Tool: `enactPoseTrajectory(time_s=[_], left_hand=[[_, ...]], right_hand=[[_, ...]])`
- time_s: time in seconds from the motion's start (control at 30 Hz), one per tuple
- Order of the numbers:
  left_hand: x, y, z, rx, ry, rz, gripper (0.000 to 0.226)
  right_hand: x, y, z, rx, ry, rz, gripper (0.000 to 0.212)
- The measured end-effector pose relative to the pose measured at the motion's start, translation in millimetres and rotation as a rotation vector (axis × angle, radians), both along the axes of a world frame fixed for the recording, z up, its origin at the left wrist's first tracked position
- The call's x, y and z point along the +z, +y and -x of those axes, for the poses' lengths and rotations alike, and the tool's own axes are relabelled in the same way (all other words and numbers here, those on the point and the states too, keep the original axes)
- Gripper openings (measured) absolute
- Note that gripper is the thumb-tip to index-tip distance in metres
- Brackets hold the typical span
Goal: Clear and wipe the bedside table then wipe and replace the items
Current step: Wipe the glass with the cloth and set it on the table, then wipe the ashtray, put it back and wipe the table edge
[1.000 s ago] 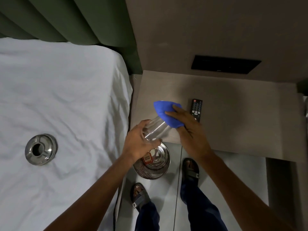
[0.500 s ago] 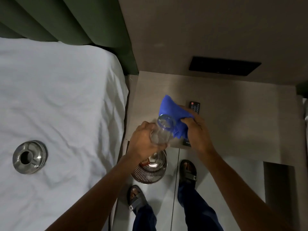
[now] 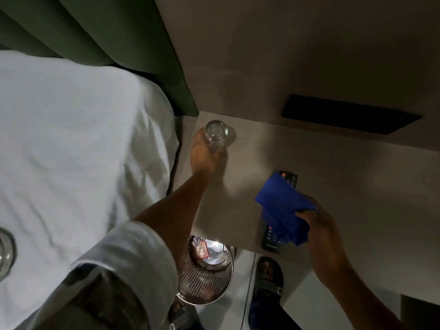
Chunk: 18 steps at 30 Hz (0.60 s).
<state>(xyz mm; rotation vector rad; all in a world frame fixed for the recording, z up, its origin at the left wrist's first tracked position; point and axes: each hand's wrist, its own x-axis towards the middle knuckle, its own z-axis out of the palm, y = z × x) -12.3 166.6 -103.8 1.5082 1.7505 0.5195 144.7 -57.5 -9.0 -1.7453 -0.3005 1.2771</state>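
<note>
Head view, item list: glass [image 3: 216,134], upright at worktop [image 3: 345,186] far-left corner, left hand [image 3: 206,156] clasped round its base, likely setting it back clear of the front edge; blue cloth [image 3: 283,210] bunched in closed right hand [image 3: 319,222] over remote [image 3: 289,178], probably ready for wiping; ashtray [image 3: 6,253] on bed [image 3: 71,151]

Bedroom, likely hotel: white-sheeted bed [image 3: 78,148], green padded headboard [image 3: 114,41], bedside table [image 3: 333,186], remote [image 3: 289,178].

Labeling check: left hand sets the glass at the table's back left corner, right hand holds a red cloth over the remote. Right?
One error, per the head view: the cloth in the right hand is blue. The rest holds: left hand, glass, table, remote.
</note>
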Motion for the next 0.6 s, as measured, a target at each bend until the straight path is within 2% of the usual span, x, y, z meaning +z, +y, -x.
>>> enactPoseTrajectory(time_s=[0.13, 0.2, 0.3, 0.37, 0.47, 0.6], left_hand=[[-11, 19, 0, 0.025, -0.019, 0.005, 0.067], [-12, 26, 0, 0.005, -0.022, 0.041, 0.080], [-6, 24, 8, -0.022, -0.096, 0.128, 0.113], [5, 12, 20, -0.052, -0.050, 0.084, 0.121], [35, -19, 46, -0.115, -0.026, -0.120, 0.100], [89, -65, 106, -0.199, 0.033, -0.410, 0.069]], right_hand=[[-7, 2, -5, -0.012, 0.105, -0.036, 0.028], [-8, -1, -7, -0.014, 0.215, -0.076, 0.023], [-6, -8, -8, -0.066, 0.452, -0.118, 0.043], [-1, -13, -5, -0.077, 0.592, -0.140, 0.044], [9, -10, 11, -0.016, 0.631, -0.179, 0.043], [25, 8, 59, 0.081, 0.453, -0.194, 0.046]])
